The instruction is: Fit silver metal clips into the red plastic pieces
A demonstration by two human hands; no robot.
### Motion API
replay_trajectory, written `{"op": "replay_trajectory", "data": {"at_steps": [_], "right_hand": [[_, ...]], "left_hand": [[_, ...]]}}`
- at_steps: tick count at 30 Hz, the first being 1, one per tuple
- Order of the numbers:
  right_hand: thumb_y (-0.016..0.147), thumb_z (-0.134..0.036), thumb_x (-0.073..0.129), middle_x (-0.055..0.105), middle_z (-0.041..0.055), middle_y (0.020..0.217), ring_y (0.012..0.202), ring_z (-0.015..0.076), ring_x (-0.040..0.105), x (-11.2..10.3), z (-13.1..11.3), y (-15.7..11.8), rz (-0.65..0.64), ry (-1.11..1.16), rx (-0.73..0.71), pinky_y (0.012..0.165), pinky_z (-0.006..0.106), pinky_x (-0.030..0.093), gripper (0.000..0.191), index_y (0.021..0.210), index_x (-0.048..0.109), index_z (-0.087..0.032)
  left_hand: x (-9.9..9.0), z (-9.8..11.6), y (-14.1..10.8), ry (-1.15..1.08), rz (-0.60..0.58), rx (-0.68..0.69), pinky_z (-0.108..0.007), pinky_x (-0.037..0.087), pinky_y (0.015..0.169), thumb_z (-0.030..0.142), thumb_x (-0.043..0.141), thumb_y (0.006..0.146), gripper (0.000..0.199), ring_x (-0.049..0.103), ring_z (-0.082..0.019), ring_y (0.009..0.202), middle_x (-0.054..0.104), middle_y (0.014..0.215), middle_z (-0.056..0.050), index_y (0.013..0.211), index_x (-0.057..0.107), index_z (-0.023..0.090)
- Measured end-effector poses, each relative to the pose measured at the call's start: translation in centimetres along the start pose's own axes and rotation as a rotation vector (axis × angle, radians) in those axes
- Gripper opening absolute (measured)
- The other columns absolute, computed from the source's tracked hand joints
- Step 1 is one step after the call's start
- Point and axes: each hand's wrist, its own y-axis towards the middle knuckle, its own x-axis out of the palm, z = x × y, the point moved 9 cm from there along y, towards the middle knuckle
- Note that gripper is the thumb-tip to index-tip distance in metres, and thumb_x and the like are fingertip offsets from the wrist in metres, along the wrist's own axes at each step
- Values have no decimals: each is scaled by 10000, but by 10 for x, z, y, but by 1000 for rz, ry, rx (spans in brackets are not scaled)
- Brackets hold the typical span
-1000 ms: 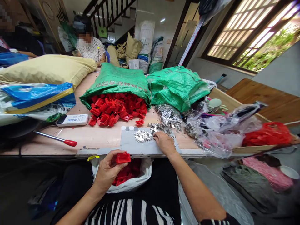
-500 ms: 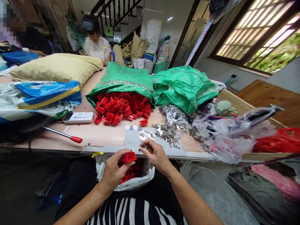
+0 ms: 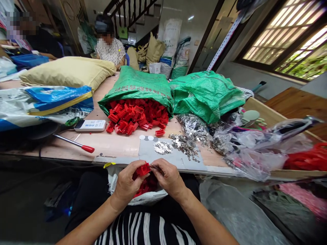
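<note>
My left hand (image 3: 127, 182) grips a small red plastic housing (image 3: 143, 169) between thumb and fingers, its open side showing. My right hand (image 3: 168, 177) is pinched closed right at the housing's right edge. Something thin and dark shows at its fingertips, too small to make out. Below both hands, a white sack (image 3: 150, 199) holds more red housings, partly hidden by the hands. Just beyond, on a grey sheet (image 3: 146, 149) at the table edge, lie a pile of shiny little metal pieces (image 3: 162, 147) and a looser, darker pile of metal pieces (image 3: 185, 146).
A green sack (image 3: 143, 80) spills red housings (image 3: 133, 115) onto the table. Right of it are another green sack (image 3: 204, 92), a clear bag of metal pieces (image 3: 194, 126) and crumpled plastic bags (image 3: 258, 153). A red-tipped lever (image 3: 88, 148) juts out at left. A person (image 3: 109, 47) sits across the table.
My right hand has moved left and down, bringing its fingertips to the red housing. The left hand keeps its hold. The whole view has shifted slightly.
</note>
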Motion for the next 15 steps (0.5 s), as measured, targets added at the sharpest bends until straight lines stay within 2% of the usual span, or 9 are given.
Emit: {"op": "replay_trajectory", "data": {"at_steps": [7, 11, 15], "right_hand": [[906, -131, 498, 633, 52, 840, 806, 174, 601, 8, -4, 0, -67, -28, -9, 734, 279, 481, 129, 919, 605, -202], [899, -122, 497, 625, 46, 832, 806, 173, 595, 11, -4, -1, -69, -16, -3, 731, 277, 483, 144, 901, 610, -211], [890, -124, 495, 622, 49, 826, 786, 174, 589, 8, -4, -4, 8, -4, -10, 710, 281, 481, 139, 894, 606, -209]], "left_hand": [[2, 7, -3, 59, -22, 105, -326, 528, 886, 142, 649, 768, 300, 687, -224, 967, 738, 1044, -54, 1046, 682, 250], [1, 4, -3, 50, -25, 54, -331, 539, 874, 147, 662, 752, 313, 698, -234, 949, 747, 1039, -46, 1043, 698, 259], [1, 3, -4, 24, -21, 3, -333, 549, 857, 168, 684, 734, 296, 705, -240, 930, 753, 1026, -41, 1014, 713, 263]]}}
